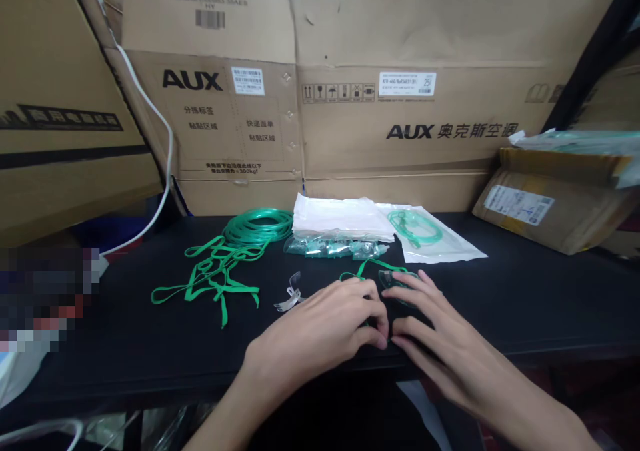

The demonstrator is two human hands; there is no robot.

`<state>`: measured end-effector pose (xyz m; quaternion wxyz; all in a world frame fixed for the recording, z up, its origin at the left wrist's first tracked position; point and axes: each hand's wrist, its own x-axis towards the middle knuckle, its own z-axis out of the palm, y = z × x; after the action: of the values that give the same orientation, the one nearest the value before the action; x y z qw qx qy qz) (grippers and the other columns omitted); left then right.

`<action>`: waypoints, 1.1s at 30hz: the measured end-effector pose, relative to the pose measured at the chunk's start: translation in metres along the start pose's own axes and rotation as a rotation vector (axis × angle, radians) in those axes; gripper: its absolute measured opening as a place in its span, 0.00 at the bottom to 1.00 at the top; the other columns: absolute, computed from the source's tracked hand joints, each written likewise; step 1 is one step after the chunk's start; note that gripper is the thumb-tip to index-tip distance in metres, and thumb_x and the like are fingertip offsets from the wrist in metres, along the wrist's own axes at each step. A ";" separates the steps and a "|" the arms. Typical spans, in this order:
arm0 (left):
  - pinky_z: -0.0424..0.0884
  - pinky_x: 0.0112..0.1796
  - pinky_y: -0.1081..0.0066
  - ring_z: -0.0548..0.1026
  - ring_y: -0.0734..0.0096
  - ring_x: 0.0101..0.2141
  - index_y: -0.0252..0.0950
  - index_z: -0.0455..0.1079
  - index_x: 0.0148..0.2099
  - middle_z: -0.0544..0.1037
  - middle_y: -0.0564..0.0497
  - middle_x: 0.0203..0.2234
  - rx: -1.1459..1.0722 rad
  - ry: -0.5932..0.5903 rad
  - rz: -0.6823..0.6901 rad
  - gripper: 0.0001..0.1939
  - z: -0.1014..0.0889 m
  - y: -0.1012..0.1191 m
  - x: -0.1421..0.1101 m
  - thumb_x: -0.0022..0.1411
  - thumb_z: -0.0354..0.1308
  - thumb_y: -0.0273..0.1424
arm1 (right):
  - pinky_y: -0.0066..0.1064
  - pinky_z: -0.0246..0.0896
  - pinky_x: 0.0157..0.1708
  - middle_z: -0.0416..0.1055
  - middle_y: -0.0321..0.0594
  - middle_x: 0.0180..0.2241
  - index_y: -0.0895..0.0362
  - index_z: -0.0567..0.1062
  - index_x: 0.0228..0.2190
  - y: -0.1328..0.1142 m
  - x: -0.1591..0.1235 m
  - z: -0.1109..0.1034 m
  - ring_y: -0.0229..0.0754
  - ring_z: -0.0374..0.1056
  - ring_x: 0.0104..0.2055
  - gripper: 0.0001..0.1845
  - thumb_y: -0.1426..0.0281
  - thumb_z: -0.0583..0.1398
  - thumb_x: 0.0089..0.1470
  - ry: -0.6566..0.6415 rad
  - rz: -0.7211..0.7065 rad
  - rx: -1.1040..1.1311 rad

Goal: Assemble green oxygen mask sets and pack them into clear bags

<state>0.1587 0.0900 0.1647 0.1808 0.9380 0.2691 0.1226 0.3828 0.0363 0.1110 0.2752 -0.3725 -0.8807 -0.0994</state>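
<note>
My left hand (320,334) and my right hand (433,334) meet near the front edge of a black table (525,298). Both lie over a clear green-tinted mask (395,279) with a green strap (373,266) looping behind it. The left fingers curl down and pinch at something under the hands. The right hand's fingers are bent, their tips on the mask; most of the mask is hidden beneath them. A small clear plastic clip (290,294) lies just left of my left hand.
Loose green straps (215,278) and a coil of green tubing (259,226) lie at the left. Behind the hands are a stack of white pouches (340,216), a bag of small parts (333,246) and a sealed mask packet (430,234). Cardboard boxes (400,104) wall the back.
</note>
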 end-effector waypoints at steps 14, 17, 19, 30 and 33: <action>0.65 0.46 0.71 0.77 0.70 0.44 0.48 0.79 0.44 0.82 0.62 0.41 -0.141 0.266 -0.115 0.06 -0.014 -0.012 0.000 0.71 0.60 0.34 | 0.41 0.70 0.52 0.77 0.42 0.51 0.49 0.73 0.51 0.009 0.008 -0.006 0.53 0.75 0.52 0.23 0.52 0.65 0.58 0.249 0.861 0.860; 0.66 0.48 0.72 0.78 0.70 0.45 0.49 0.80 0.45 0.83 0.63 0.41 -0.172 0.326 -0.108 0.06 -0.017 -0.013 0.000 0.70 0.62 0.35 | 0.39 0.68 0.55 0.78 0.43 0.50 0.50 0.71 0.51 -0.001 0.016 -0.013 0.50 0.75 0.52 0.23 0.54 0.66 0.59 0.202 0.923 1.224; 0.66 0.49 0.72 0.78 0.71 0.45 0.51 0.81 0.45 0.84 0.64 0.41 -0.199 0.337 -0.104 0.06 -0.018 -0.013 -0.001 0.69 0.63 0.35 | 0.40 0.66 0.57 0.78 0.43 0.50 0.51 0.71 0.49 -0.004 0.018 -0.014 0.49 0.75 0.53 0.21 0.57 0.66 0.59 0.204 0.922 1.323; 0.68 0.47 0.71 0.79 0.70 0.44 0.48 0.81 0.44 0.84 0.62 0.41 -0.209 0.315 -0.091 0.06 -0.016 -0.008 0.006 0.69 0.63 0.33 | 0.46 0.66 0.59 0.76 0.46 0.52 0.52 0.72 0.50 0.004 0.009 -0.006 0.51 0.74 0.54 0.19 0.60 0.66 0.61 0.195 0.856 1.372; 0.68 0.47 0.69 0.79 0.68 0.44 0.47 0.81 0.44 0.84 0.61 0.41 -0.200 0.314 -0.092 0.06 -0.016 -0.008 0.005 0.69 0.63 0.32 | 0.46 0.65 0.60 0.77 0.46 0.50 0.52 0.71 0.51 0.002 0.009 -0.008 0.51 0.75 0.54 0.20 0.59 0.65 0.61 0.165 0.857 1.343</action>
<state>0.1541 0.1038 0.1763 0.2341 0.8715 0.3229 0.2852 0.3825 0.0402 0.1222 0.5191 -0.4246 -0.5093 0.5393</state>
